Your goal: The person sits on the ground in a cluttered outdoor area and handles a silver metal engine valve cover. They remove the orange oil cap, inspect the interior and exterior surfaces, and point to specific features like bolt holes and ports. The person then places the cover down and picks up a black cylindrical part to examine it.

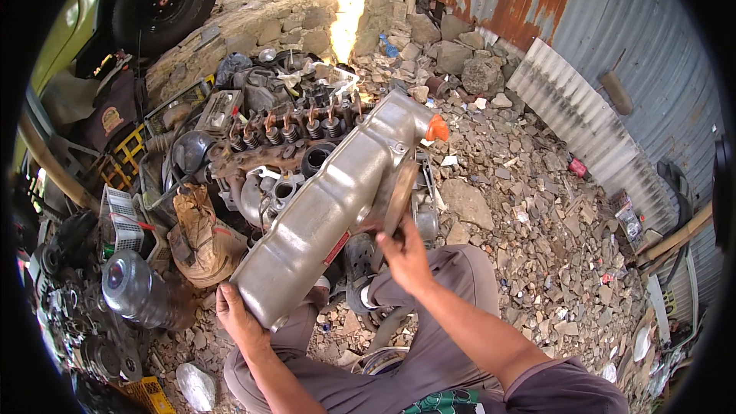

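A silver metal valve cover (pixel 307 218) with an orange cap (pixel 437 129) at its far end lies slanted above my lap. My left hand (pixel 239 318) is closed on its near left end, the thumb on top. At the cover's right side, my right hand (pixel 406 257) is closed round a long brown wooden-looking tool (pixel 402 195). The tool is blurred and its working face is turned to the cover, so I cannot tell its exact kind. Just beyond the cover is an engine cylinder head (pixel 287 138) with a row of valve springs.
A big clear plastic bottle (pixel 134 284), a brown sack (pixel 203 238) and a white basket (pixel 121 218) stand on the left among greasy parts. Broken stones (pixel 537 261) cover the ground on the right. Corrugated sheets (pixel 598 123) line the right side; a vehicle wheel (pixel 162 1) is far left.
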Tool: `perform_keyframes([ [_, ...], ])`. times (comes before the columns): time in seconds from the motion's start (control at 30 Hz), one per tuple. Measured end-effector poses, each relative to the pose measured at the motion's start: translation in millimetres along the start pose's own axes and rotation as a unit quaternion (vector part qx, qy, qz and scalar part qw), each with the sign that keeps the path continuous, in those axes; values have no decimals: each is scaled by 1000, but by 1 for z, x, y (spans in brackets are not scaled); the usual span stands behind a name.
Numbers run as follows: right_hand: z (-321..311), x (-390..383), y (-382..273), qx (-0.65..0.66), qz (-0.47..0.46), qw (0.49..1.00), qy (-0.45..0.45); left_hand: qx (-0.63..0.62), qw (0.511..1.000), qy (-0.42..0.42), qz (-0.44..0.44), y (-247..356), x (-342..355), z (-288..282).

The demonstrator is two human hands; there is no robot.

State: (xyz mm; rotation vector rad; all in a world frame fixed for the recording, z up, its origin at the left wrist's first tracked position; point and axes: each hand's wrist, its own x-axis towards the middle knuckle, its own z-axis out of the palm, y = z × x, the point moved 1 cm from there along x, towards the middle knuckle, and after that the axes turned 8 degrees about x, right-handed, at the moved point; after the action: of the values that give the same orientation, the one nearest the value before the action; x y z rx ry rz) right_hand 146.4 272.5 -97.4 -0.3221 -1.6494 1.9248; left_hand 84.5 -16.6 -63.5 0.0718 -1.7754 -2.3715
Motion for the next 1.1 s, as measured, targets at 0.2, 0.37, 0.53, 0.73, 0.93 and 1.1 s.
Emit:
perform_keyframes([
  [0.2,-3,52,-50,5,-75,997,16,-10,1000,15,-1,4,0,8],
  [0.37,-1,-9,-22,-71,-16,997,10,-8,1000,6,7,5,-2,10],
  [0.53,-5,13,-54,-168,-114,978,42,-5,1000,7,6,7,-3,12],
  [0.73,-1,101,-149,-461,-102,881,-44,0,1000,16,2,4,1,7],
  [0.93,-25,75,-173,-481,-8,870,-107,27,999,29,15,4,-5,4],
  [1.1,-44,61,-181,-536,-39,836,-110,55,998,-3,32,4,-4,9],
])
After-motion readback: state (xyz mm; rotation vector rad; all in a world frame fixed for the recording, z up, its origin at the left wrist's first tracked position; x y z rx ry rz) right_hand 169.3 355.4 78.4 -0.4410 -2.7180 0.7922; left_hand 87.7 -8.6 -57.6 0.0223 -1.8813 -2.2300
